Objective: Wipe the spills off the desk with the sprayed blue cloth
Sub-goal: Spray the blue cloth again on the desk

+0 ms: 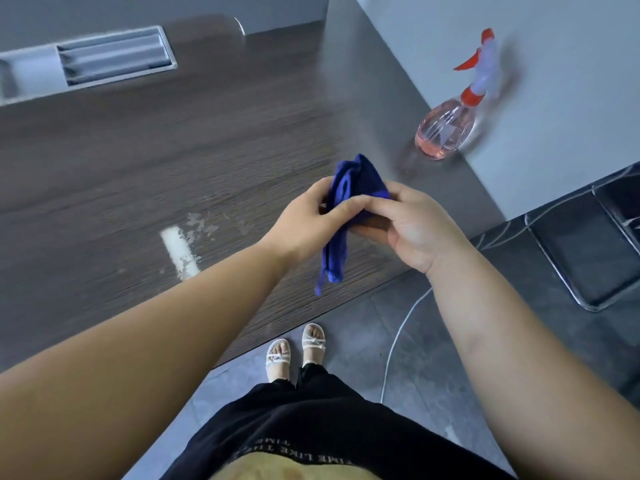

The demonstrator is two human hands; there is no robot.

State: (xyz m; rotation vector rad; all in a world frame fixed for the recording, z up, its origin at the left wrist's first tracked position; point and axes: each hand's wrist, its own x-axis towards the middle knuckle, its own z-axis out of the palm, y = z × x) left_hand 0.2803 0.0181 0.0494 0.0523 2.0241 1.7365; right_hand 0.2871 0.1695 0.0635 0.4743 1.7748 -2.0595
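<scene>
Both the left hand [304,216] and right hand [408,223] grip the bunched blue cloth [349,188] above the desk [138,161]. The spills [194,233], near left, remain unwiped.

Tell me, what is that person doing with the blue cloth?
A person stands at a dark wooden desk, holding a bunched blue cloth in the left hand and the right hand, near the desk's front edge. Whitish wet spills lie on the desk to the left of the cloth, not yet wiped. A spray bottle of pink liquid with a red trigger stands on the desk to the right, by the wall.
</scene>
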